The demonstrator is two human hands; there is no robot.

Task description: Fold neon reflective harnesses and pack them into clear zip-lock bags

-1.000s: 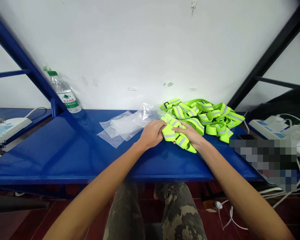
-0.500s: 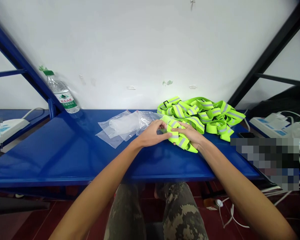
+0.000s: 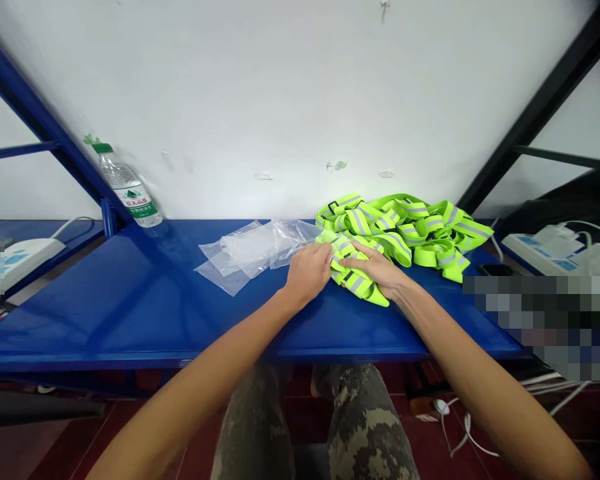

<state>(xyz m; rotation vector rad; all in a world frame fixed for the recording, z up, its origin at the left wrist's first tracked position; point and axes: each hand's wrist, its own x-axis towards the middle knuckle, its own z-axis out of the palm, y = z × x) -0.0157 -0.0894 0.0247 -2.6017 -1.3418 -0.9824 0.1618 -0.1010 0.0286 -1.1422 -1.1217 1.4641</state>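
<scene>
A folded bundle of neon-yellow reflective strap (image 3: 357, 283) with grey stripes is held between my hands, over the front half of the table. My right hand (image 3: 377, 268) grips it from the right, thumb and fingers over the folds. Curled against the bundle's left edge, my left hand (image 3: 309, 272) is closed on it, its fingertips mostly hidden. Clear plastic bags (image 3: 253, 250) lie just left of the bundle, one reaching behind my left hand. Behind and to the right is a loose heap of the same reflective straps (image 3: 415, 223).
A water bottle (image 3: 133, 190) with a green cap leans near the wall at the left of the blue table (image 3: 130, 307). Power strips (image 3: 535, 252) with white cables stand at the right, another (image 3: 30, 263) at the left. A dark phone-like object (image 3: 495, 269) lies by the heap.
My left hand has turned and curled its fingers in, with its thumb no longer stretched across the bundle. The bundle has shifted slightly left; my right hand keeps its grip.
</scene>
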